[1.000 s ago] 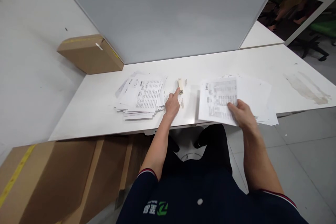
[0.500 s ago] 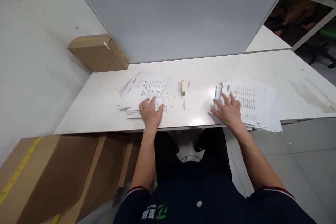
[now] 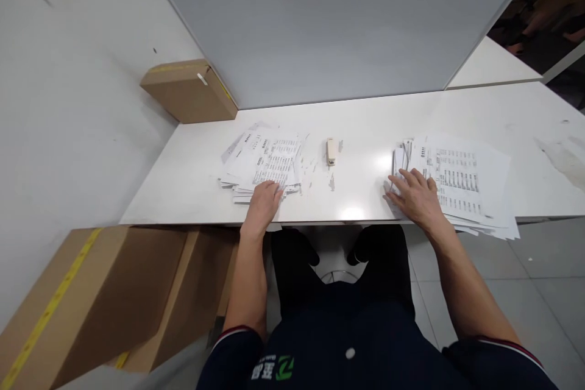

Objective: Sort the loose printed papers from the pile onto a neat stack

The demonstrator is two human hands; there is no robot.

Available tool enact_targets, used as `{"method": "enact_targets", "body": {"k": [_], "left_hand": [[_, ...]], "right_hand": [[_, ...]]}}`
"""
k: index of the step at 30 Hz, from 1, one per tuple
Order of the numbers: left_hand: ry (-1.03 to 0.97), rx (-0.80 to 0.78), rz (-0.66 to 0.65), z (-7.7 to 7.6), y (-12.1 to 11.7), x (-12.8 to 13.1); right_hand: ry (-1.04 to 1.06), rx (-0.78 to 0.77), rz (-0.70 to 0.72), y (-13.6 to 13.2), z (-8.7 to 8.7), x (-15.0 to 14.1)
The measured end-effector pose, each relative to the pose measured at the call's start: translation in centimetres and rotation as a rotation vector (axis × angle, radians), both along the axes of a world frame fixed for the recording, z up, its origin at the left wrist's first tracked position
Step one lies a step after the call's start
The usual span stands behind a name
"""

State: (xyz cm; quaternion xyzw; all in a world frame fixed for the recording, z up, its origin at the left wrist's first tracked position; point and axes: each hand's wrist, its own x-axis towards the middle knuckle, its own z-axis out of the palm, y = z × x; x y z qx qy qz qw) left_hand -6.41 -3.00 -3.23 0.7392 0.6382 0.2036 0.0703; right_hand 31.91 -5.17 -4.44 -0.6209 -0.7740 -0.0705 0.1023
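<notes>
On the left of the white table [image 3: 361, 192] lies a loose stack of printed sheets of paper [image 3: 278, 155]. My left hand [image 3: 264, 204] is at the near edge of this stack, fingers drawn together on the paper; the fingertips are partly hidden. A small white paper corner shows below that hand at the table edge. Another printed stack [image 3: 461, 180], fanned out, lies on the right and overhangs the front edge. My right hand [image 3: 415, 196] rests on its left side with fingers spread. Between the stacks sits a small beige stapler [image 3: 331, 152], touched by neither hand.
A cardboard box [image 3: 192, 94] stands in the back left corner against the wall. A grey partition panel [image 3: 338, 18] rises behind the table. Large open cardboard boxes [image 3: 119, 298] are below the table on the left. Grey smudges mark the tabletop near the stapler.
My left hand has drawn back towards the near table edge and its fingers have closed together. My right hand has stayed on the right stack. The view has shifted slightly left.
</notes>
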Motion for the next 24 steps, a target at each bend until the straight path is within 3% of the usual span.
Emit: {"method": "enact_targets", "body": {"k": [4,9,12,17,20,22,24], "left_hand": [[-0.066,0.041,0.009,-0.1,-0.4,0.0],[-0.446,-0.046,0.231,0.0,-0.1,-0.2],[-0.617,-0.070,0.273,-0.1,0.1,0.1],[-0.600,0.152,0.276,0.4,-1.4,2.2],[-0.462,0.256,0.133,0.4,-3.8,4.8],[-0.425,0.217,-0.139,0.0,-5.4,6.7],[-0.380,0.132,-0.388,-0.6,-6.7,8.3]], "right_hand": [[0.137,0.108,0.037,-0.9,1.2,-2.0],[0.330,0.115,0.144,-1.8,1.7,-5.2],[0.447,0.050,0.207,-2.2,1.3,-7.5],[0.923,-0.228,0.162,-2.6,1.1,-11.3],[1.341,-0.592,0.058,-2.0,0.9,-13.0],[1.550,-0.796,0.002,-1.4,0.3,-13.6],[1.648,-0.810,-0.049,-0.8,-0.4,-13.5]]}}
